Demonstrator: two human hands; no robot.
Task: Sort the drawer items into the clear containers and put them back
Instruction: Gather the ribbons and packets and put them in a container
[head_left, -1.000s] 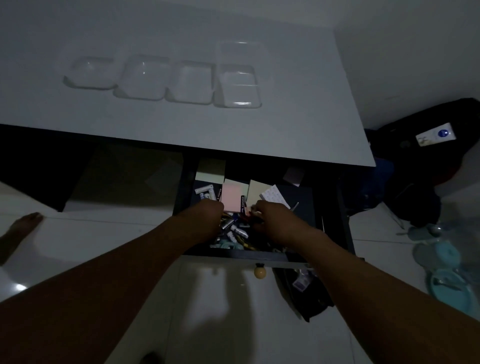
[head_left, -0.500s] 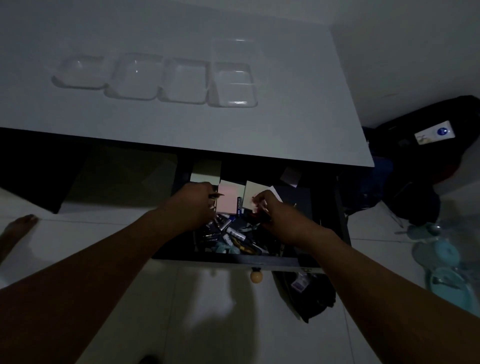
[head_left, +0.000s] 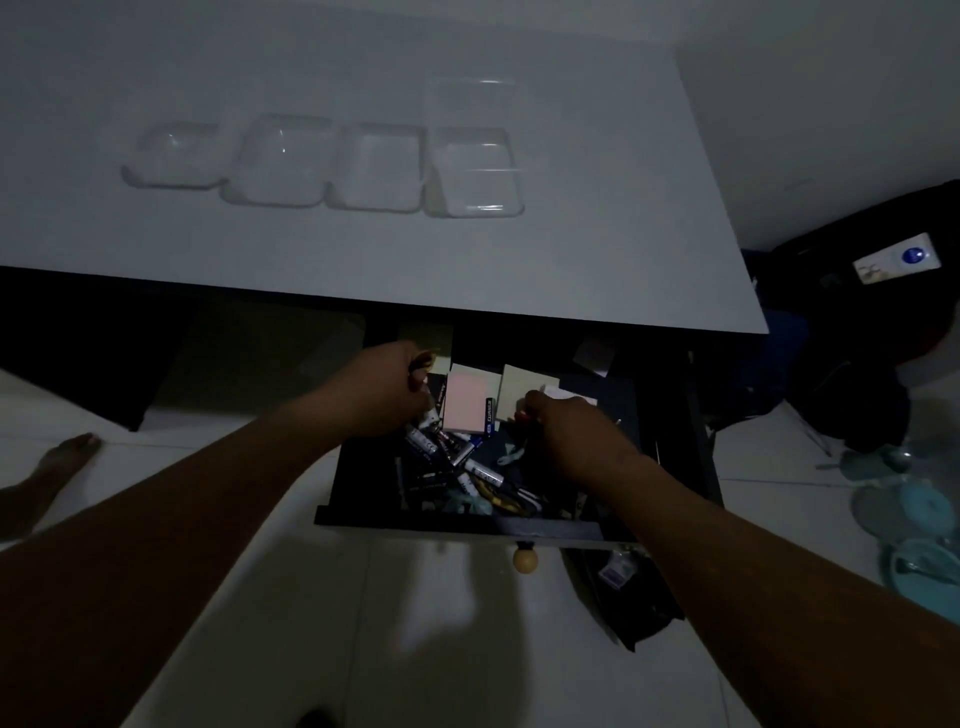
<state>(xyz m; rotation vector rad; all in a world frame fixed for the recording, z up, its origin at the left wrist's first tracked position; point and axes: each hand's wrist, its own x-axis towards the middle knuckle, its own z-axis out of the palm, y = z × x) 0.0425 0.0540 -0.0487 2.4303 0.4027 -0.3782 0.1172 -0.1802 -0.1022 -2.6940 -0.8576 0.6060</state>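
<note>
Two hands work the open drawer (head_left: 467, 527): your left hand (head_left: 382, 395) is clenched round small items, seemingly batteries; your right hand (head_left: 566, 421) pinches something small and red. Loose batteries (head_left: 485, 473) and a pink pad (head_left: 466, 402) lie between them. Clear containers (head_left: 322, 166) wait in a row on the tabletop, well apart, ready for sorting

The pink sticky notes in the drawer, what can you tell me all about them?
The pink sticky notes are a square paper pad lying flat near the back of the open dark drawer. It sits between the left hand and right hand, neither clearly touching it. A dark battery lies along its right edge, and a pale yellow pad is beside it.
</note>
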